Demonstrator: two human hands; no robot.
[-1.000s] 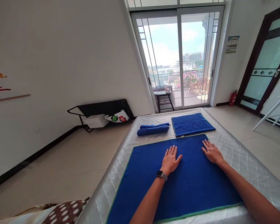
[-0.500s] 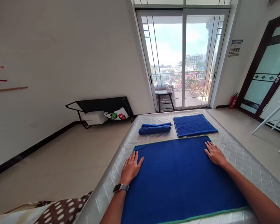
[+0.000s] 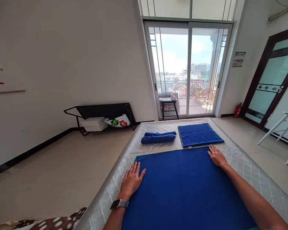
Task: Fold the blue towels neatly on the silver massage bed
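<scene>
— On mattress (image 3: 242, 159), near side, left to right?
— Left hand (image 3: 132, 180): flat, fingers spread, pressing left edge of big blue towel (image 3: 182, 188); watch (image 3: 118, 203) on wrist. Towel spread flat across mattress. Right hand (image 3: 216, 156): flat, palm down on far right corner. Hands well apart, gripping nothing.
— Beyond towel?
— Rolled blue towel (image 3: 157, 138) at left, folded blue towel (image 3: 199, 134) just beside at right, close to right hand's fingertips.

Beyond the hands lie a rolled towel (image 3: 157, 138) and a folded towel (image 3: 199, 134). Farther off stand a stool (image 3: 168, 103), glass doors (image 3: 188, 68) and, left, a black rack (image 3: 103, 116).
</scene>
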